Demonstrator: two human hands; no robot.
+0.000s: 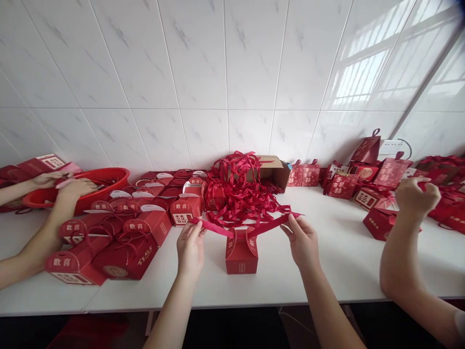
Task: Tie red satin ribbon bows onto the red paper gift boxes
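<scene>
A small red gift box point(241, 259) stands upright on the white table in front of me, its curved top flaps drawn up. A red ribbon point(271, 224) runs through the top of the box and spreads out to both sides. My left hand point(192, 246) pinches the ribbon's left end between thumb and fingers. At the other end, my right hand point(302, 238) grips the ribbon near its tip. Both hands are raised beside the box and do not touch it. Just behind lies a heap of loose red ribbons point(250, 203).
A cardboard carton point(274, 172) stands by the wall. Rows of red boxes point(140, 249) fill the left side, near a red basin point(112, 179) where another person's hands point(74, 190) work. At right, a co-worker's hand point(416, 196) is raised near more boxes point(379, 223).
</scene>
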